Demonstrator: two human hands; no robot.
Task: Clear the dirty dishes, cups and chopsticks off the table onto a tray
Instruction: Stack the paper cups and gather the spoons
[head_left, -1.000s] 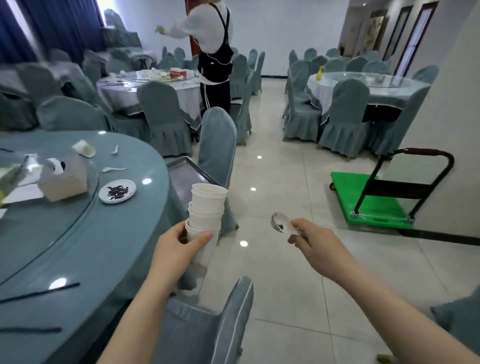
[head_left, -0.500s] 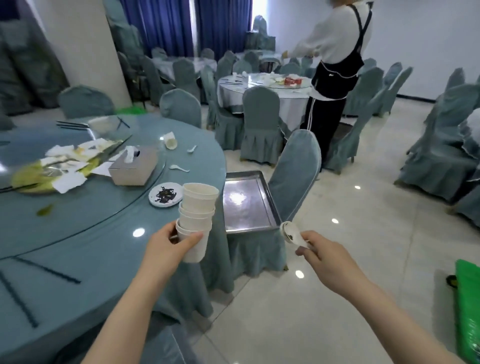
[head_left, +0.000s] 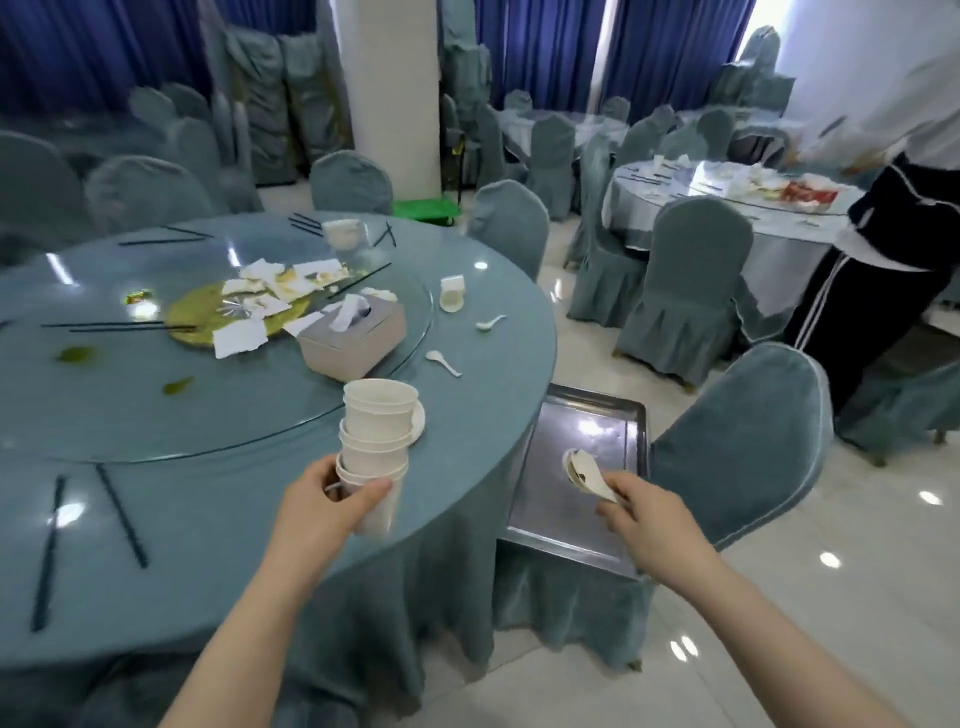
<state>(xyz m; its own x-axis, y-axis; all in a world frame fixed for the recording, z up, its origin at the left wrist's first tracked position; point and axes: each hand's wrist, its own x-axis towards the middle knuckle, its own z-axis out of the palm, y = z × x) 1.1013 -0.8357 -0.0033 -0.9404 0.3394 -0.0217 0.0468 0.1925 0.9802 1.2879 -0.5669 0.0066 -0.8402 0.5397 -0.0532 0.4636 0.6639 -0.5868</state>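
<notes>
- Setting: a banquet hall with blue curtains and covered chairs; a round desk (head_left: 156, 499) with a blue cloth and a glass turntable stands at left.
- Tray (head_left: 584, 525): a bare metal tray rests on a chair seat just beside the desk edge, its long axis running away from the viewer. Nothing lies in it yet.
- Right hand (head_left: 652, 517): nearer the tray; its fingers pinch stacked spoons (head_left: 584, 467) by the handles, bowls pointing up-left, over the tray surface.
- Left hand (head_left: 322, 512): its fingers wrap the lowest cup of a nested cup stack (head_left: 376, 441), upright, over the desk edge; the tray lies to its right.
- Cup contents: the top cup looks empty; the others are hidden.
- Remaining on the desk: two spoons (head_left: 443, 362), a tipped cup (head_left: 451, 295), chopsticks (head_left: 122, 509), a tissue box (head_left: 353, 335), and torn paper.
</notes>
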